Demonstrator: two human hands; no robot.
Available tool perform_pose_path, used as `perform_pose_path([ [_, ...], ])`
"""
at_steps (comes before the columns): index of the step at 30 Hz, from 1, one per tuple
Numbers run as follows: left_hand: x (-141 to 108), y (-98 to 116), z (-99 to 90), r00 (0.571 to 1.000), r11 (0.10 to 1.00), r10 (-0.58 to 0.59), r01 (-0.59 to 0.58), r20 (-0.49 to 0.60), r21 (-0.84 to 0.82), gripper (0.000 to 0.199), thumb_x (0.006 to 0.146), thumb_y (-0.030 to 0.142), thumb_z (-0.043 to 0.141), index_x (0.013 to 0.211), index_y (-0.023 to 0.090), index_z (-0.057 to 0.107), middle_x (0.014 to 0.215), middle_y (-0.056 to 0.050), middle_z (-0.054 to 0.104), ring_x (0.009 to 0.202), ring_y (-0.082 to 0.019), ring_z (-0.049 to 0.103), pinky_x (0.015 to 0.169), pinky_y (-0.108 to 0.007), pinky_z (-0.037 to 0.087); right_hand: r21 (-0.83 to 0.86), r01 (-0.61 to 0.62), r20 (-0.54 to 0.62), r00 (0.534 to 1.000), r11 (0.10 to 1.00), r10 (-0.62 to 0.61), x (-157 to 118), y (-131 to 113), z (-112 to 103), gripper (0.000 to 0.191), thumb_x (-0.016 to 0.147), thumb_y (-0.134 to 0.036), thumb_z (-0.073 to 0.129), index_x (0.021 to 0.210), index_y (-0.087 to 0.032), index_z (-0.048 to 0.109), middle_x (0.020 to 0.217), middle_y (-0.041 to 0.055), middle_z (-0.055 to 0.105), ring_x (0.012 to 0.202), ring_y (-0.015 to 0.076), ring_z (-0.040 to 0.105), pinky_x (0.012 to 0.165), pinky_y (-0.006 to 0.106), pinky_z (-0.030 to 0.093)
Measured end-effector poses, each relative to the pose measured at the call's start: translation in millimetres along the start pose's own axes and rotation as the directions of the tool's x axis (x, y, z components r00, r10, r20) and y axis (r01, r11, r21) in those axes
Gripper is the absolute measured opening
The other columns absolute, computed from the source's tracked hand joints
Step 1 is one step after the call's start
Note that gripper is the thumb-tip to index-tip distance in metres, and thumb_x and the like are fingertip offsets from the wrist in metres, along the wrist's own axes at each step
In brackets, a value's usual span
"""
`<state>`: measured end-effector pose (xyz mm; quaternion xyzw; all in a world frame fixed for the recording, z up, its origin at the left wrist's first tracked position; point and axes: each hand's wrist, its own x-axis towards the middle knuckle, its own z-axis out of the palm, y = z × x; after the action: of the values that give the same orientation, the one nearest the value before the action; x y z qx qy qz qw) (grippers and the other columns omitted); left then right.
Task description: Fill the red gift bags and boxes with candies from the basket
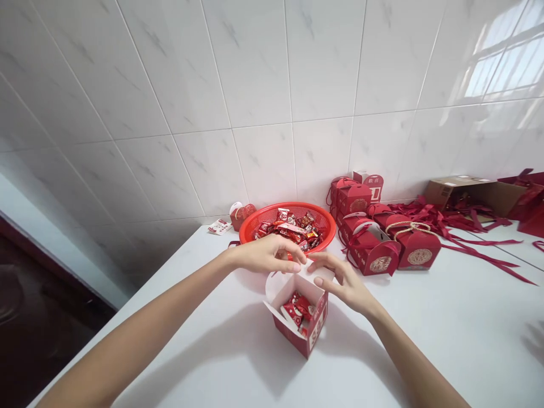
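A red gift box [293, 334] stands on the white table in front of me with its flaps raised and its top uncovered. Inside it lie several red-wrapped candies [300, 307]. Over the box's back left flap hovers my left hand [272, 255], fingers stretched and apart, holding nothing. At the back right flap is my right hand [344, 281], its thumb and fingers apart around the flap's edge; whether it touches the card I cannot tell. Just behind both hands sits a red plastic basket [329, 241] filled with wrapped candies [297, 229].
Closed red gift boxes [369, 258] with ribbons and cord stand to the right of the basket. Loose dark red ribbons [446, 221] trail from a cardboard carton [437, 195]. A small red pouch [242, 217] and a printed card [220, 226] lie by the tiled wall [263, 158].
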<state>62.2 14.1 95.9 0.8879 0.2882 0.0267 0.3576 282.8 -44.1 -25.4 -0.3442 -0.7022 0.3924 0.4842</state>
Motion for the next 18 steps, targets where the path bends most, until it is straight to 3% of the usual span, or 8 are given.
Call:
perform_pose_path([
  [4, -28.2, 2.3, 8.6, 0.998, 0.995, 0.049, -0.052, 0.042, 0.083, 0.032, 0.079, 0.038, 0.076, 0.108, 0.025, 0.073, 0.109, -0.003, 0.069, 0.092, -0.017, 0.062, 0.081, -0.025, 0.047, -0.020, -0.011, -0.034, 0.999, 1.000, 0.010, -1.1, -1.2, 0.3, 0.040, 0.088, -0.045, 0.067, 0.120, -0.022, 0.062, 0.117, 0.0094, 0.070, 0.113, 0.0265, 0.062, 0.100, 0.041, 0.047],
  [7, -45.8, 4.0, 18.4, 0.992, 0.991, 0.070, -0.081, 0.101, 0.106, 0.035, 0.075, 0.038, 0.081, 0.107, 0.025, 0.073, 0.106, -0.002, 0.071, 0.095, -0.018, 0.063, 0.085, -0.024, 0.046, -0.002, 0.000, -0.067, 0.998, 1.000, 0.000, -2.5, -1.8, 1.6, 0.039, 0.088, -0.046, 0.068, 0.119, -0.024, 0.063, 0.127, 0.0097, 0.066, 0.119, 0.0280, 0.060, 0.103, 0.044, 0.046],
  [9, -51.4, 2.4, 28.3, 0.996, 0.989, 0.076, -0.081, 0.045, 0.124, 0.021, 0.085, 0.037, 0.071, 0.099, 0.022, 0.073, 0.097, -0.002, 0.072, 0.087, -0.016, 0.064, 0.079, -0.024, 0.046, 0.003, 0.020, -0.088, 0.996, 1.000, -0.020, -2.8, -0.6, 2.8, 0.039, 0.087, -0.046, 0.068, 0.119, -0.024, 0.064, 0.126, 0.0095, 0.066, 0.117, 0.0280, 0.061, 0.102, 0.045, 0.047],
  [11, -52.5, -2.3, 39.4, 0.994, 0.986, 0.095, -0.087, -0.054, 0.141, 0.019, 0.094, 0.032, 0.059, 0.091, 0.018, 0.072, 0.088, -0.002, 0.072, 0.078, -0.014, 0.063, 0.072, -0.023, 0.045, -0.007, 0.046, -0.113, 0.993, 0.999, -0.046, -2.6, 1.9, 4.0, 0.039, 0.085, -0.047, 0.071, 0.116, -0.024, 0.066, 0.121, 0.0096, 0.067, 0.113, 0.0278, 0.062, 0.100, 0.045, 0.048],
  [15, -48.5, -16.6, 58.4, 0.972, 0.972, 0.126, -0.080, -0.199, 0.222, 0.020, 0.097, 0.025, 0.055, 0.087, 0.017, 0.070, 0.085, -0.002, 0.070, 0.076, -0.014, 0.061, 0.071, -0.024, 0.044, -0.011, 0.104, -0.144, 0.984, 0.995, -0.105, -1.9, 5.8, 6.7, 0.034, 0.079, -0.043, 0.077, 0.104, -0.022, 0.069, 0.109, 0.0088, 0.067, 0.105, 0.0254, 0.065, 0.094, 0.041, 0.052],
  [18, -46.0, -24.6, 68.8, 0.952, 0.958, 0.149, -0.072, -0.268, 0.276, 0.015, 0.096, 0.026, 0.057, 0.095, 0.019, 0.070, 0.095, -0.003, 0.069, 0.085, -0.017, 0.061, 0.077, -0.028, 0.045, 0.047, 0.115, -0.085, 0.990, 0.992, -0.111, -3.0, 2.9, 8.7, 0.034, 0.077, -0.040, 0.080, 0.103, -0.022, 0.069, 0.105, 0.0080, 0.069, 0.100, 0.0238, 0.066, 0.092, 0.039, 0.054],
])
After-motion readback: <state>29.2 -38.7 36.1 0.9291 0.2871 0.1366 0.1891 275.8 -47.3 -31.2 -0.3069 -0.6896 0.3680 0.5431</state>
